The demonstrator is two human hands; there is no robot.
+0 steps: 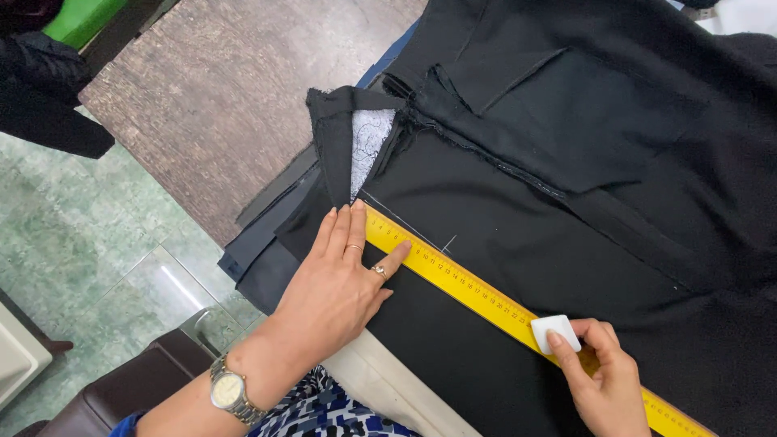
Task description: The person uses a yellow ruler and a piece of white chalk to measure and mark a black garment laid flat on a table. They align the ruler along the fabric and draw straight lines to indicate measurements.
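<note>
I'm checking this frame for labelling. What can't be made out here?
- Yellow ruler: far end cut off by the bottom edge; part hidden under the right hand.
- White chalk: lower part covered by the right hand's fingers.
- Black fabric under the left hand: hidden.

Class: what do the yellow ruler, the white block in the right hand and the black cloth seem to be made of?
Long yellow ruler: probably painted metal or plastic; flat, smooth, slightly glossy.
Small white block: likely tailor's chalk; matte, rounded edges, and thin white lines on the cloth.
Black cloth: woven fabric; matte, frayed edges.
</note>
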